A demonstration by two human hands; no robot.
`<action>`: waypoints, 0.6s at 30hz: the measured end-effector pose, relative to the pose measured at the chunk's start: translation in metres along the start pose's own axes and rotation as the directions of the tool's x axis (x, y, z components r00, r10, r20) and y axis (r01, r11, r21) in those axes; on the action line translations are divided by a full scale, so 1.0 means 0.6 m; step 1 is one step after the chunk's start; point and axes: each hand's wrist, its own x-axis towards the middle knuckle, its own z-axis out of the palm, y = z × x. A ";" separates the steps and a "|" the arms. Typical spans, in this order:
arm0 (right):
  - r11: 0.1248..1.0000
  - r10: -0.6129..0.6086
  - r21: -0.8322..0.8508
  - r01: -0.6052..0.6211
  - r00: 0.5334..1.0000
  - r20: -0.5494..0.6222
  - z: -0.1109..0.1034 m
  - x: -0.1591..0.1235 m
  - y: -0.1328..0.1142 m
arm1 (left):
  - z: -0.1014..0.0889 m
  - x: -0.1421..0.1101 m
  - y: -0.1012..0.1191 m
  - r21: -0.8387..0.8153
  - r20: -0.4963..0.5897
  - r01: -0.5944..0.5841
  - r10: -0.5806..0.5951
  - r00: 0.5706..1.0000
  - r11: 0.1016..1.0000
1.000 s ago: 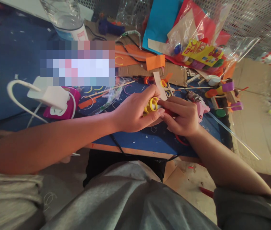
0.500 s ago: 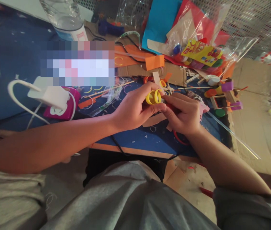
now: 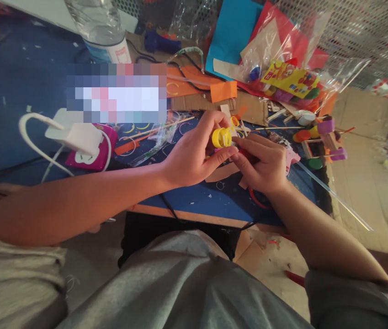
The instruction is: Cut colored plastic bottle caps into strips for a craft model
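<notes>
In the middle of the head view, a yellow curled strip (image 3: 221,137) stands in loops between the thumb and fingers of my left hand (image 3: 194,151), which is closed around it. A bit of purple shows just under the coil, against the fingers. My right hand (image 3: 265,160) meets it from the right, thumb and forefinger pinched together at the coil's side. What lies in that pinch is mostly hidden; a small pale bit shows at the fingertips. Below both hands lies a tan paper strip (image 3: 224,172) on the blue table (image 3: 194,198).
At left, a white charger (image 3: 73,135) sits plugged into a magenta socket block (image 3: 111,137). Behind stands a water bottle (image 3: 103,34). To the right are a small stick-and-clay model (image 3: 327,137), a clear plastic tube (image 3: 337,196), a cardboard sheet (image 3: 368,183) and a bag of coloured clay (image 3: 289,80).
The yellow coil has turned and shifted slightly right in my left hand, its loops now seen more from the side. A bit of purple has come into sight below it. My right hand stays nearly still.
</notes>
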 end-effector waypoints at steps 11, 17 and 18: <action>1.000 0.000 -0.015 0.000 0.999 0.044 0.000 -0.001 0.002 | 0.002 -0.002 -0.012 0.008 0.071 -0.056 0.055 0.996 0.998; 0.999 0.021 -0.030 -0.019 0.998 0.054 0.000 -0.003 0.004 | 0.002 -0.002 -0.009 -0.026 0.080 -0.055 0.057 0.995 0.998; 1.000 0.015 -0.026 -0.014 0.999 0.052 0.000 -0.003 0.004 | 0.002 -0.002 -0.009 -0.031 0.085 -0.046 0.049 0.995 0.998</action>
